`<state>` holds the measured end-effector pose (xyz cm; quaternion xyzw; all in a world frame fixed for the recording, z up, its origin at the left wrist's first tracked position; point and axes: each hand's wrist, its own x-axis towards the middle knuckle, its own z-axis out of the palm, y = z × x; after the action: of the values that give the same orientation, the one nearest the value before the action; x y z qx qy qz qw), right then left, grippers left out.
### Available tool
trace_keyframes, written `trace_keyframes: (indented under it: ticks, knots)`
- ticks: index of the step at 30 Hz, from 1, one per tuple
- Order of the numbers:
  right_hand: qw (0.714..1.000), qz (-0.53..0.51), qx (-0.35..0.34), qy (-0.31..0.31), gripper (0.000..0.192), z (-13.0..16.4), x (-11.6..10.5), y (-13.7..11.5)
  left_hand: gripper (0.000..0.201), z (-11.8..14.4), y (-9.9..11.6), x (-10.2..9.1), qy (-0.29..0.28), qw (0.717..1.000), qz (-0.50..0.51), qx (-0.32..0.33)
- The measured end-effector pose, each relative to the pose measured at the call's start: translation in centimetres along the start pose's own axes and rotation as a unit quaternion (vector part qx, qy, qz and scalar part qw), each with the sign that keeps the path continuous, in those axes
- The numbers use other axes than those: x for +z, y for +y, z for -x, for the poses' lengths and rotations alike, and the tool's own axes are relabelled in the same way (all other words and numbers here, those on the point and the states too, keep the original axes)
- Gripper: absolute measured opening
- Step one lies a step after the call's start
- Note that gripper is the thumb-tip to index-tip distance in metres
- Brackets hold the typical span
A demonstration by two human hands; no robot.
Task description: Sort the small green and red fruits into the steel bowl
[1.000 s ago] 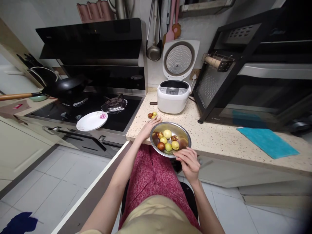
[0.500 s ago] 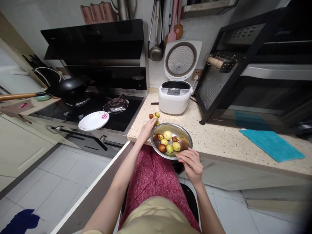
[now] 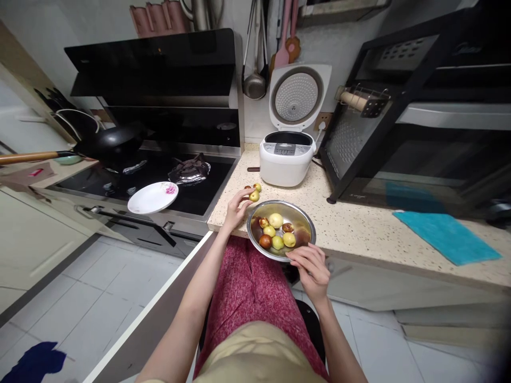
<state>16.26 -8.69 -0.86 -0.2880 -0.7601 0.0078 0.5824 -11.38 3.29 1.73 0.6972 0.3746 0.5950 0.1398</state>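
Observation:
Close to the counter's front edge sits a steel bowl with several jujubes in it, some yellow-green and some reddish-brown. My right hand pinches the bowl's near right rim. Just left of the bowl, the fingertips of my left hand are closed round a yellow-green jujube. Behind those fingers lie another green jujube and a brown one, partly covered, on the counter.
A white rice cooker stands behind the bowl with its lid up. To the left are a flowered plate at the stove's edge and a black wok. A teal cloth lies right, before a black oven. An open drawer juts out.
My left hand has shifted slightly left and back from the bowl's rim, and the jujube at its fingertips now shows. The right hand stays on the rim.

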Motion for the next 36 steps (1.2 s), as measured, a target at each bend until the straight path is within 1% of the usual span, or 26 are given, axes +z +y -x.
trace_keyframes:
  ticks: [5, 10, 14, 19, 22, 26, 28, 30, 33, 36]
  knots:
    - [1.000, 0.008, 0.014, 0.008, 0.016, 0.0, 0.4, -0.1, 0.033, -0.1, 0.1, -0.3, -0.058, 0.998, 0.036, 0.018]
    - [1.000, 0.011, 0.016, 0.016, 0.017, -0.1, 0.7, -0.2, 0.031, -0.3, 0.5, -0.5, -0.087, 0.995, 0.050, 0.016]
    - [0.999, 0.007, 0.025, 0.019, 0.017, -0.2, 0.7, -0.1, 0.033, -0.3, 0.5, -0.6, -0.090, 0.995, 0.053, -0.007]
    - [1.000, 0.009, 0.023, 0.019, 0.017, -0.2, 0.7, -0.1, 0.043, -0.2, 0.5, -0.5, -0.088, 0.993, 0.067, -0.040]
    - [1.000, 0.010, 0.022, 0.019, 0.017, -0.1, 0.8, -0.2, 0.042, -0.2, 0.5, -0.3, -0.065, 0.997, 0.033, -0.036]
    - [0.999, 0.011, 0.029, 0.019, 0.017, 0.0, 0.9, -0.2, 0.035, -0.4, 0.4, -0.2, -0.017, 0.998, -0.061, -0.014]
    - [0.999, 0.011, 0.034, 0.019, 0.017, 0.0, 0.9, -0.3, 0.036, -0.5, 0.2, -0.2, 0.003, 0.995, -0.101, -0.010]
    - [0.999, 0.010, 0.036, 0.017, 0.017, 0.0, 0.9, -0.3, 0.039, -0.5, -0.1, -0.1, 0.011, 0.991, -0.131, -0.012]
    - [0.999, 0.008, 0.036, 0.015, 0.017, 0.1, 0.9, -0.3, 0.048, -0.6, -1.1, 0.1, -0.011, 0.989, -0.149, -0.022]
    - [0.999, 0.009, 0.037, 0.016, 0.018, 0.3, 0.9, -0.3, 0.060, -0.7, -2.4, 0.5, -0.068, 0.986, -0.151, -0.033]
